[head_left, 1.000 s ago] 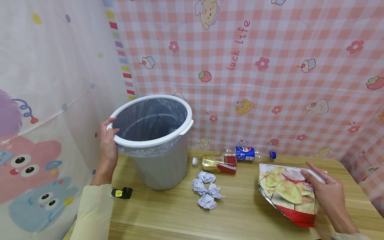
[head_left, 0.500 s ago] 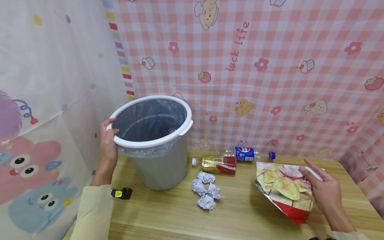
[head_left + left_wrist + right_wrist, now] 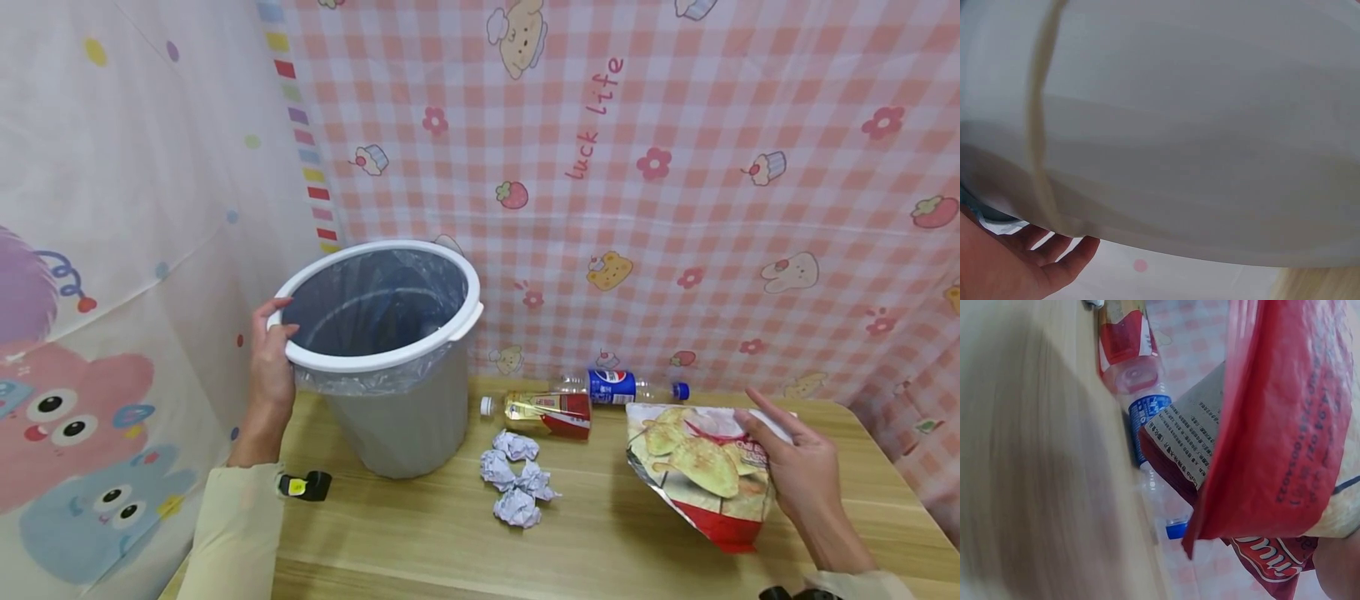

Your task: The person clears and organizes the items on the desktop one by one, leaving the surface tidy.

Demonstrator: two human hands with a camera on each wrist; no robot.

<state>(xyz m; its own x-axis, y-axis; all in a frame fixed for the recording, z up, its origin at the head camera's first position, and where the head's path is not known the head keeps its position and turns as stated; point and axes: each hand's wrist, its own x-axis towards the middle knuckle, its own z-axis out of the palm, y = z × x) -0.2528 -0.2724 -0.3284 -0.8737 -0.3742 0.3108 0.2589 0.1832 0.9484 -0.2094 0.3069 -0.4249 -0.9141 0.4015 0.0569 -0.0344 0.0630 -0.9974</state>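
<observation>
Head view: R hand (image 3: pixel 806 462) holding chip bag (image 3: pixel 693 467), L hand (image 3: pixel 272 371) gripping bin rim (image 3: pixel 378 362)

Bag is hanging above table (image 3: pixel 600 542), R of crumpled paper (image 3: pixel 517 479). R thumb (image 3: pixel 767 432) is pressing its front nr. upper R edge; index is extending past top edge; other fingers are hiding behind bag, can't tell exact spread. L fingers are curling round rim's L side. Blue-label btl. (image 3: pixel 613 387) is lying at back.

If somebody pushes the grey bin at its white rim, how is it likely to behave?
The bin would probably be light for its size, as it looks like plastic. It may tip fairly easily, since it narrows from its broad rim toward the base. The left hand, gripping the rim, would likely steady it.
</observation>
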